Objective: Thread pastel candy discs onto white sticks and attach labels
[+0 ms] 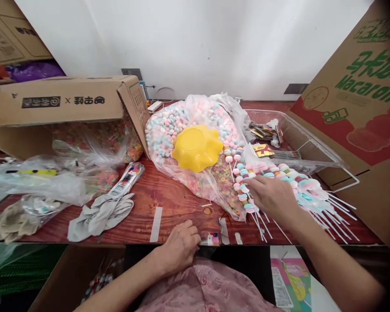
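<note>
My right hand is over the right part of the table, its fingers closed on a marshmallow skewer with pink, blue and white pieces; the fingertips are partly hidden. More marshmallow skewers lie piled beside and behind that hand, their white sticks pointing toward the front edge. Loosely curled, my left hand rests at the table's front edge, with nothing visible in it. A yellow wavy-rimmed bowl sits upside down on a clear bag of pastel marshmallows. Small colourful ring-shaped pieces show in plastic in front of it.
At left, an open cardboard box holds bagged colourful pieces. Grey gloves and a packet lie before it. A clear plastic bin with small packets stands at back right, beside a tall Macaron carton. Tape strips mark the table front.
</note>
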`<state>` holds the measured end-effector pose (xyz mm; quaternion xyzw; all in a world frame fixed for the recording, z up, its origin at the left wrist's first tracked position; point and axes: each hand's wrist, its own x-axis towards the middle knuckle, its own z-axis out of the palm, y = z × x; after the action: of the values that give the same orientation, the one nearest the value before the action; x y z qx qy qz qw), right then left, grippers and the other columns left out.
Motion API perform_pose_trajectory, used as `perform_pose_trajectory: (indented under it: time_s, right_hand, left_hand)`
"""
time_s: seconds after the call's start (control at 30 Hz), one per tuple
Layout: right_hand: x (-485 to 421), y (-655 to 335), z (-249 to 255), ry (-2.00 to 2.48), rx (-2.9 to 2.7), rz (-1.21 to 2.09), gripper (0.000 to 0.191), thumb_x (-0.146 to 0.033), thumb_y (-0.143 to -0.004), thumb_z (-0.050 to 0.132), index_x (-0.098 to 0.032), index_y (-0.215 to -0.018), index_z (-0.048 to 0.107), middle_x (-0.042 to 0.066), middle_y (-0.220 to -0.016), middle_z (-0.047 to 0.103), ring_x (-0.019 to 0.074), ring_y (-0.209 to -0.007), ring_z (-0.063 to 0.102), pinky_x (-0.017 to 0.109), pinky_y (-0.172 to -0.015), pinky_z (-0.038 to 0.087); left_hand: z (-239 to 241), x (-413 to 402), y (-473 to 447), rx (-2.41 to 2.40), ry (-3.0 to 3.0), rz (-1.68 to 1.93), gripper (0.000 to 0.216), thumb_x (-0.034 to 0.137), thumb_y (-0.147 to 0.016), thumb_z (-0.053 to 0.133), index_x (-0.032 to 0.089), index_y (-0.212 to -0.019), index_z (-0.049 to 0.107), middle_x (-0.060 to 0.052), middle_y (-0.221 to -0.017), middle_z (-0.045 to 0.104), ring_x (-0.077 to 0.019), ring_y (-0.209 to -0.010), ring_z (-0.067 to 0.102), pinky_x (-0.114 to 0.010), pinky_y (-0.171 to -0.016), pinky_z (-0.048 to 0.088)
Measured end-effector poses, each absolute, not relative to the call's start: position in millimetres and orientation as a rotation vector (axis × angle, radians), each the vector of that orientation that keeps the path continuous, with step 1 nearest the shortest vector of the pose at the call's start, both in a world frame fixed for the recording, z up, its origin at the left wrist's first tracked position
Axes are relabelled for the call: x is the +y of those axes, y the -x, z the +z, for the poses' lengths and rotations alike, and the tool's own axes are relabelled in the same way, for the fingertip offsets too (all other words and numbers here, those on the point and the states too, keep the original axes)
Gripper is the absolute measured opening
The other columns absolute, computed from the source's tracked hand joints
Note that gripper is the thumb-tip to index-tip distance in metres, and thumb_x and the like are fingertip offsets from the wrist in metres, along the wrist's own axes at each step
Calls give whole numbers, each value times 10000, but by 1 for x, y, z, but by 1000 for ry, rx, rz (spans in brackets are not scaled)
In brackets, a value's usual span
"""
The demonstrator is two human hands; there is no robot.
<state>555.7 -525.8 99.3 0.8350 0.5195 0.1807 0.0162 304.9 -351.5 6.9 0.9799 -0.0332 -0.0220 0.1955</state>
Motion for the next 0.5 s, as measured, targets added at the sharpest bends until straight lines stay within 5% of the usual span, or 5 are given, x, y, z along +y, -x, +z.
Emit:
perform_pose_trajectory:
  time_s: [0.33, 0.5]
  right_hand:
    - [-415, -632, 102, -2182, 1632, 231, 263, -59, -812, 492, -197, -906, 696, 107, -906, 690, 211, -794, 606, 341, -709, 358]
    - [-412, -637, 100, -2137, 1677, 250, 298, -69, -829, 473, -206, -966, 700, 98, -890, 680, 201, -752, 582, 335, -687, 328]
  left_hand:
    - [-5, -323, -310, 159, -2651, 485, 218, 91, -919, 412, 169, -804, 582, -65, -820, 611, -188, -788, 521, -315, -723, 433]
    - [-6, -329, -318, 228, -2951, 258, 302, 11, -833, 414, 166, -1006, 607, -82, -937, 629, -230, -869, 538, -371, -782, 456]
